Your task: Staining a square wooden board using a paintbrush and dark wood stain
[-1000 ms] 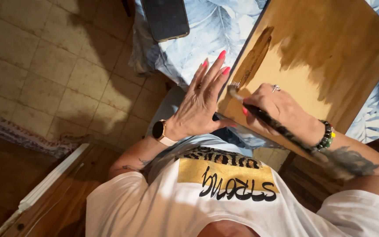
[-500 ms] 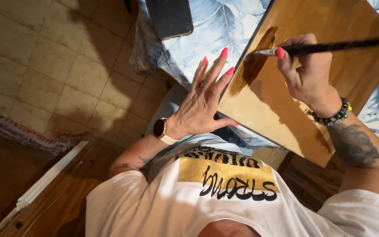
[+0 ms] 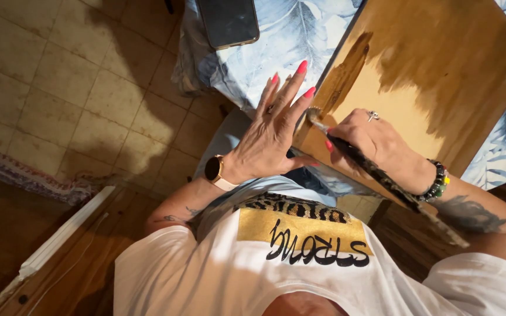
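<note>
You are holding the paintbrush (image 3: 376,172) in your right hand (image 3: 376,140), fingers clamped around its dark handle. Its long axis is running from the bristles, touching the near-left corner of the wooden board (image 3: 440,76), back toward the near right past your wrist. The board is lying tilted on the leaf-patterned cloth (image 3: 276,41), stretching away to the far right of the bristles, a darker wet band following its left edge. Your left hand (image 3: 273,131), fingers straight and slightly spread, is pressing flat against that same edge, just left of the bristles.
</note>
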